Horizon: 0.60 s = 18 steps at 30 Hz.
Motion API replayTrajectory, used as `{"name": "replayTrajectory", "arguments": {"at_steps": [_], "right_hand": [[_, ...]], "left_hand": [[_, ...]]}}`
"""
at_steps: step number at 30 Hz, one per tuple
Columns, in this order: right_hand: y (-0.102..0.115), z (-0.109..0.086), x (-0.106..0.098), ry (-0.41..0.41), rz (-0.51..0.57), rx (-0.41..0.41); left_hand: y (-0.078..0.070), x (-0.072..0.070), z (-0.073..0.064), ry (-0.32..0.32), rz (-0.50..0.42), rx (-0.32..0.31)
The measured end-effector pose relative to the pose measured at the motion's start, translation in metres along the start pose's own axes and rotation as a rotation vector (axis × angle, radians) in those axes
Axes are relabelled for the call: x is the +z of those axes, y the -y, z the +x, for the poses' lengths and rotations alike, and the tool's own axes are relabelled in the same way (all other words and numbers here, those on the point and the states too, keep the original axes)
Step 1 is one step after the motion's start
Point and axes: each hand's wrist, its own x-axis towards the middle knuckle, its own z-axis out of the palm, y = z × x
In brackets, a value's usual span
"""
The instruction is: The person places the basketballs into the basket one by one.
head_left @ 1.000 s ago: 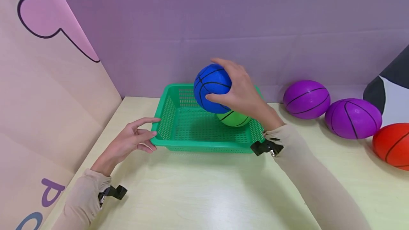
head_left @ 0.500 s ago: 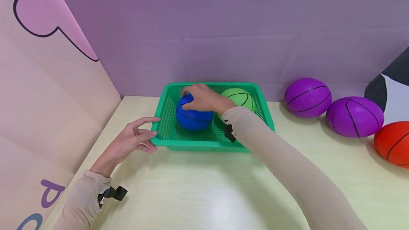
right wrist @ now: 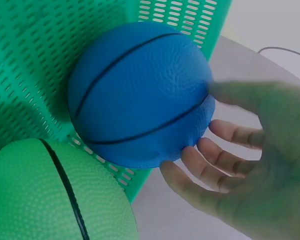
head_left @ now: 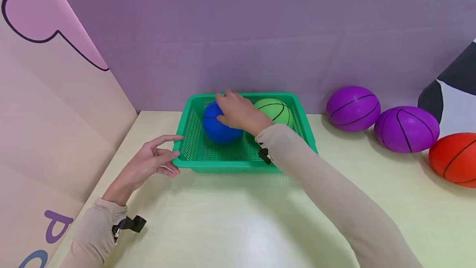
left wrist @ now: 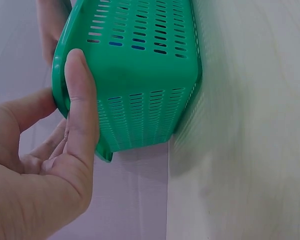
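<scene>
A green plastic basket [head_left: 238, 164] with slotted walls stands on the table. In it lie a blue ball [head_left: 217, 129] at the left and a light green ball [head_left: 277, 111] at the right, both with black basketball lines. My right hand [head_left: 239, 113] is over the blue ball, its fingers loosely spread at the ball's edge in the right wrist view; whether they still touch is hard to tell. At the basket's front left corner, my left hand [head_left: 145, 162] pinches the rim between thumb and fingers. The left wrist view shows one finger [left wrist: 80, 100] along the outside wall.
Two purple balls [head_left: 353, 108] and a red ball [head_left: 455, 159] sit on the table right of the basket. A purple backdrop [head_left: 238, 32] rises behind the basket. On the left is a pale printed panel [head_left: 44, 115].
My right hand has lowered the blue ball into the basket's left side, left of the light green ball, and its fingers have since loosened and risen slightly. My left hand stays at the rim.
</scene>
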Motion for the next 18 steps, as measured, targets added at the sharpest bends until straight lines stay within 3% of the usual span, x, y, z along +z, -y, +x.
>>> {"name": "replayTrajectory", "arguments": {"at_steps": [7,12,18], "right_hand": [[0.0050,-0.0005,-0.0012,-0.009,0.024,-0.066],[0.0038,0.0005,-0.0007,0.005,0.086,-0.049],[0.0016,-0.0029,-0.0043,0.044,0.078,-0.041]], "left_hand": [[-0.0002,-0.0055,-0.0035,0.003,-0.006,-0.002],[0.0002,-0.0065,-0.0043,0.000,-0.015,-0.004],[0.0009,-0.0062,-0.0033,-0.004,-0.012,-0.008]]}}
